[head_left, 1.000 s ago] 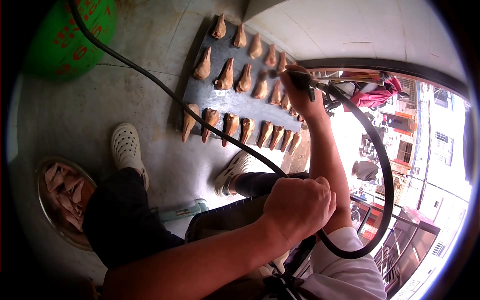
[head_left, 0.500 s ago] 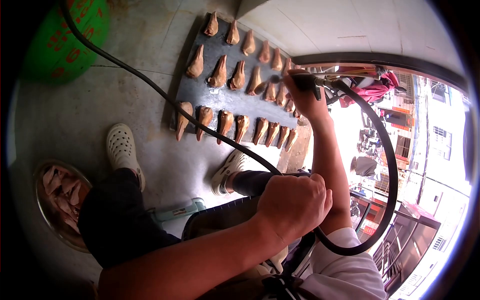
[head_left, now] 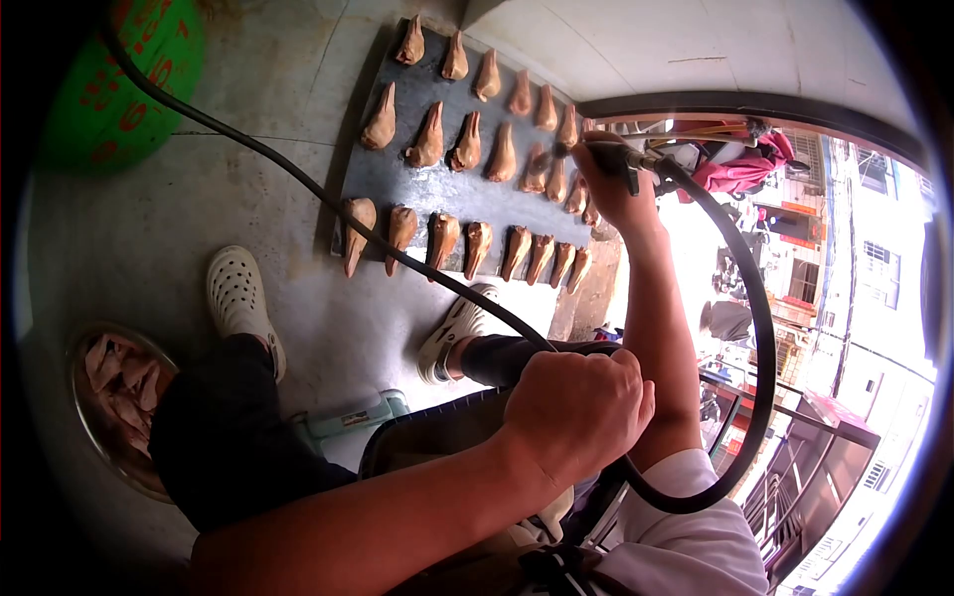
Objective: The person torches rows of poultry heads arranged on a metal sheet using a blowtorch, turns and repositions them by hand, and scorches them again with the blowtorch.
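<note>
My right hand [head_left: 614,189] is wrapped around the handle of a gas torch [head_left: 633,164], with a black hose joined to its end. The dark torch head, partly hidden and blurred, points left over a metal tray [head_left: 388,184]. On that tray lie rows of browned, tapered meat pieces [head_left: 502,152]; their exact kind I cannot tell. Closer to me, my left hand [head_left: 576,402] is closed in a fist where the black hose [head_left: 452,281] runs into it. The hose comes out below the fist and loops right, up to the torch.
A green container with red lettering [head_left: 124,84] stands at upper left. Pale meat pieces fill a round metal bowl [head_left: 84,422] at lower left. My clogs [head_left: 238,293] rest on the grey floor. A white wall [head_left: 686,50] borders the tray; a bright street lies to the right.
The torch head has shifted slightly right along the middle rows of the tray, and the whole view has moved a little. Both hands keep their grip.
</note>
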The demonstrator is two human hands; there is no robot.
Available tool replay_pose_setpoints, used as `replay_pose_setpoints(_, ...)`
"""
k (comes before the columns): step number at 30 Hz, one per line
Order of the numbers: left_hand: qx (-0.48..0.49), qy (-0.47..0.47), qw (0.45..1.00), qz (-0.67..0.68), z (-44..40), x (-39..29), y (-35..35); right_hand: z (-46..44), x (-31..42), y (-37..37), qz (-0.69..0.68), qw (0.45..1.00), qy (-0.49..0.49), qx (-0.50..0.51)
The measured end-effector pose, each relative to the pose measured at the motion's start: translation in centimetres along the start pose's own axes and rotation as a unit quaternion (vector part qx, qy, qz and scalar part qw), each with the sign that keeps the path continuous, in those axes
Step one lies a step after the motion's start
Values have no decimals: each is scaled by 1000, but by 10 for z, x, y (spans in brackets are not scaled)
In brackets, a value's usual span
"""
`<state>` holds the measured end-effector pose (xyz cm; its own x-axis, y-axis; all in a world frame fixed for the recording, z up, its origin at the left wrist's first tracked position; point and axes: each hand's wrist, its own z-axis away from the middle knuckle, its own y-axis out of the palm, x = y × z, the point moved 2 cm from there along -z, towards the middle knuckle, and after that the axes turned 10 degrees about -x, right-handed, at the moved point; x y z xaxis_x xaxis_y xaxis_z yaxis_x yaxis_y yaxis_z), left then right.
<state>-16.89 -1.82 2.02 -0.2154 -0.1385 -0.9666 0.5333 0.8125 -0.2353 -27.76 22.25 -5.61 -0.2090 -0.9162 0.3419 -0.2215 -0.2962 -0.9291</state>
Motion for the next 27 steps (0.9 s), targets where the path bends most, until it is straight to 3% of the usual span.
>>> replay_pose_setpoints(8,34,-5,999,-14,-3,0,0,0,-9,0,6,1000,-8,-2)
replay_pose_setpoints(11,45,-3,999,-23,-3,0,-1,0,-3,-1,-5,999,52,13)
replay_pose_setpoints(20,54,-6,998,-25,-4,1,0,-6,-11,5,-45,997,-37,-40)
replay_pose_setpoints(27,54,-4,998,-30,-5,1,-1,-6,-14,7,-64,997,-1,-40)
